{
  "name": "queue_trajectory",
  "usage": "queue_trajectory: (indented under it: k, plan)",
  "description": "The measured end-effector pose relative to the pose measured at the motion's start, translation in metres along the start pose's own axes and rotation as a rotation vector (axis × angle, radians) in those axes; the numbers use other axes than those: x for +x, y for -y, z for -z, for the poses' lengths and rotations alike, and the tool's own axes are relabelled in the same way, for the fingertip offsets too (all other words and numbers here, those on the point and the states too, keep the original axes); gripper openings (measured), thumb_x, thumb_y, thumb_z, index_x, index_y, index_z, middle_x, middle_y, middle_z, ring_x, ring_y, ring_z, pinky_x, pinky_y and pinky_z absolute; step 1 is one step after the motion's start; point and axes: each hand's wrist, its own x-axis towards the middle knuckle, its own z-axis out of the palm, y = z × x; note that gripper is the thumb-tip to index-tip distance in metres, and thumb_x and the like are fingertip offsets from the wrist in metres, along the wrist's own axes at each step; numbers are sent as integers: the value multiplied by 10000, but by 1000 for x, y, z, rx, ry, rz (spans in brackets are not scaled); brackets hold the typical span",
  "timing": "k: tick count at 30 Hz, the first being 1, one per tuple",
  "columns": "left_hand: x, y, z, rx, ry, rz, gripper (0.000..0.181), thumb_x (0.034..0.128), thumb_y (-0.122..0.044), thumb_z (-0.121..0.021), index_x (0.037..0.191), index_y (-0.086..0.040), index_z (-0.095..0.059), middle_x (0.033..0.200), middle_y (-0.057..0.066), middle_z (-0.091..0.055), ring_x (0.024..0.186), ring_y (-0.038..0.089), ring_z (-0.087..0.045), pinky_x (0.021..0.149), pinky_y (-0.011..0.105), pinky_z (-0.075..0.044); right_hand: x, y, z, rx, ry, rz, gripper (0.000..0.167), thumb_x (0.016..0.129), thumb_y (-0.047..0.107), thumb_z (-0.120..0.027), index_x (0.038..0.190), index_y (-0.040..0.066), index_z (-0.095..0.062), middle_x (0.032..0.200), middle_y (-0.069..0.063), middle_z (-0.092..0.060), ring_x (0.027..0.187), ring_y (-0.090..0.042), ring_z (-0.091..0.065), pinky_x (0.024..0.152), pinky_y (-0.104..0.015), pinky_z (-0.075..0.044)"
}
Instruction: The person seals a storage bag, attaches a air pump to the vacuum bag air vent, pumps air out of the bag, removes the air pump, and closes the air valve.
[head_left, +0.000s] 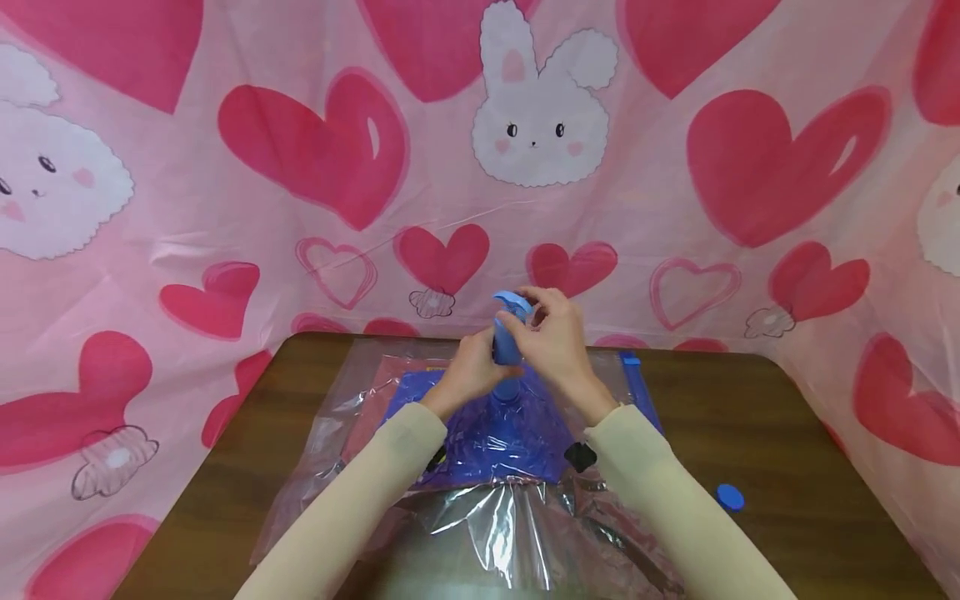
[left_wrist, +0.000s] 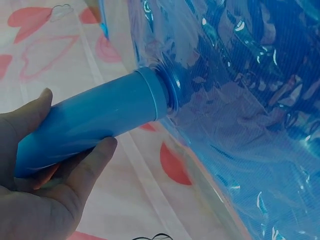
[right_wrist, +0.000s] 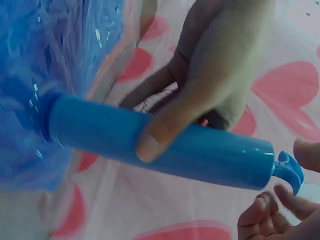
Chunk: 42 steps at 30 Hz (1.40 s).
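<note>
We see the left grip [head_left: 474, 367] clamped round the body of a blue hand pump [left_wrist: 95, 120], with the thumb on one side and the fingers on the other. The right grip [head_left: 558, 337] sits just beside and above it, its fingers and thumb bent round the pump's light blue handle [head_left: 516, 300]. From the right wrist we see a short length of rod between handle and body.

Beyond the left grip, the far end of the pump touches a round blue valve [left_wrist: 172, 94] on a large clear plastic bag [head_left: 495, 521]. The bag lies on the brown desk [head_left: 750, 417] below both grips and spreads out to either side of them, its surface wrinkled and shiny. Inside it, under the grips, we make out something blue [head_left: 480, 446], and to the left of the left grip something pink [head_left: 372, 392]; we cannot tell what they are. A blue strip [head_left: 641, 392] runs along the bag's edge, to the right of the right grip.

Well apart from the right grip, further right and nearer to us, a round blue cap [head_left: 730, 497] lies on the desk. Behind both grips we see a pink sheet [head_left: 450, 196] with hearts and rabbits
</note>
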Motion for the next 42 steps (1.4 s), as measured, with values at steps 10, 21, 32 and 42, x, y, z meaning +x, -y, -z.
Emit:
queue_trajectory:
  k: [10, 21, 32, 42]
  plan:
    - [0, 2, 2, -70, 35, 2, 546, 897, -162, -853, 1362, -46, -591, 1322, 173, -675, 1212, 400, -658, 973, 527, -554, -23, -17, -10, 46, 53, -120, 622, 875, 195, -880, 1404, 41, -593, 1223, -154, -636, 1063, -362, -643, 899, -532, -545]
    - [-1, 8, 3, -155, 128, 13, 591, 888, -55, -824, 1420, -21, -571, 1395, 173, -634, 1314, 397, -592, 1039, 508, -517, -24, -25, -25, -11, -4, -100, 483, 868, 183, -885, 1255, 13, -653, 1100, -151, -663, 989, -361, -615, 810, -467, -510]
    - [0, 14, 3, -158, 111, -8, 584, 918, -68, -814, 1446, -30, -568, 1422, 171, -621, 1306, 402, -598, 1046, 517, -510, -22, -29, -29, -12, -14, -103, 436, 888, 194, -870, 1232, 8, -677, 1101, -152, -681, 998, -318, -622, 827, -477, -538]
    - [-2, 14, 2, -181, 104, -3, 547, 922, -64, -813, 1416, -19, -583, 1405, 193, -628, 1305, 431, -591, 1043, 571, -497, -24, -33, -27, -4, 9, -94, 435, 897, 216, -868, 1238, 12, -694, 1109, -159, -684, 1007, -302, -628, 838, -479, -555]
